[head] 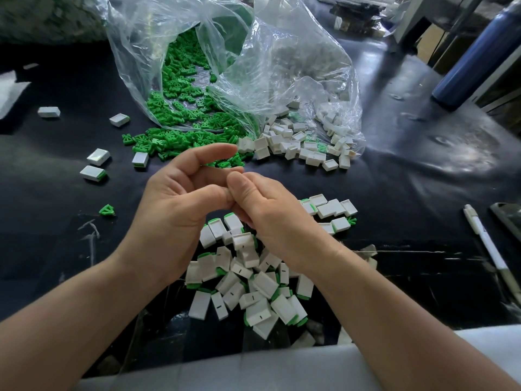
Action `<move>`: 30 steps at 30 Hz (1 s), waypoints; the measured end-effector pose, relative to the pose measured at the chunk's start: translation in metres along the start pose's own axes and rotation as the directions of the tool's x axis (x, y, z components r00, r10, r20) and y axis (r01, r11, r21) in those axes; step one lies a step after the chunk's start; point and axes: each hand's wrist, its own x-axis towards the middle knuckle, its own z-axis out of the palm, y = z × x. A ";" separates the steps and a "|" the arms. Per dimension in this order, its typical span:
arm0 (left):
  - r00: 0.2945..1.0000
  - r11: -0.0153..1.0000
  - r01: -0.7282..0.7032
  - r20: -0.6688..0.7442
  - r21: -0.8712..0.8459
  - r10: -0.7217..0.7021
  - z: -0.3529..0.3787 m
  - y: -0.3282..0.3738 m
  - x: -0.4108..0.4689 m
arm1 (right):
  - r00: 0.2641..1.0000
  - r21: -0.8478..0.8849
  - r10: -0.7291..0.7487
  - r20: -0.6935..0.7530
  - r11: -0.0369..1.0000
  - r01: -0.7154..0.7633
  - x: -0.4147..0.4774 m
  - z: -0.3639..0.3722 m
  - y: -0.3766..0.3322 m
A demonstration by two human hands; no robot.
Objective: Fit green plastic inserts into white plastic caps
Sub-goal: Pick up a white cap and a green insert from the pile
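My left hand [174, 201] and my right hand [267, 215] meet above the black table [408, 179], fingers curled toward each other and fingertips touching. Whatever lies between them is hidden. My left thumb is raised over the other fingers. Beyond the hands, loose green inserts [180, 136] spill from a clear plastic bag [253, 66]. Empty white caps [296, 145] spill out to their right. Under my wrists lies a heap of white caps with green inserts fitted [248, 283]. A smaller group of caps [329, 210] sits right of my right hand.
A few fitted caps [97, 165] and one lone green insert [107, 210] are scattered at the left. A white pen [490, 249] and a dark phone [507, 218] lie at the right edge. A blue bottle [473, 60] stands at the far right.
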 end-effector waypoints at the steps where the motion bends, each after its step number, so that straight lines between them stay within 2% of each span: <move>1: 1.000 1.000 0.000 0.001 0.001 0.000 0.000 0.000 0.000 | 1.000 -0.005 -0.002 -0.001 1.000 0.002 0.000 0.000 0.001; 26: 1.000 1.000 0.011 0.014 -0.018 -0.011 -0.001 -0.001 0.000 | 1.000 0.027 0.005 0.008 1.000 -0.005 0.000 -0.001 -0.001; 30: 1.000 0.999 0.008 0.020 -0.033 -0.007 -0.002 0.001 0.001 | 0.999 0.144 0.012 0.029 0.989 -0.016 0.000 -0.003 -0.002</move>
